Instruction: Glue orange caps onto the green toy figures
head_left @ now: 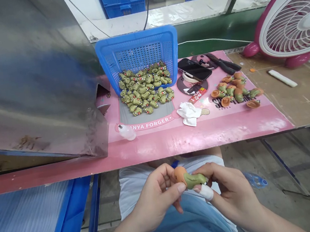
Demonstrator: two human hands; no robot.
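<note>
Seated at a bench, a worker holds an orange-and-green piece (pixel 192 179) above the lap, the left hand's (pixel 156 193) fingers pinching its orange end, the right hand's (pixel 235 193), thumb wrapped in white, gripping the green end. Green parts (pixel 148 99) lie inside and before a blue basket (pixel 135 36) on the pink mat (pixel 153 146).

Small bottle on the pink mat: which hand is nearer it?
Left: the left hand is bodyward of the bottle and slightly right; the right hand, also bodyward, is farther right.
</note>
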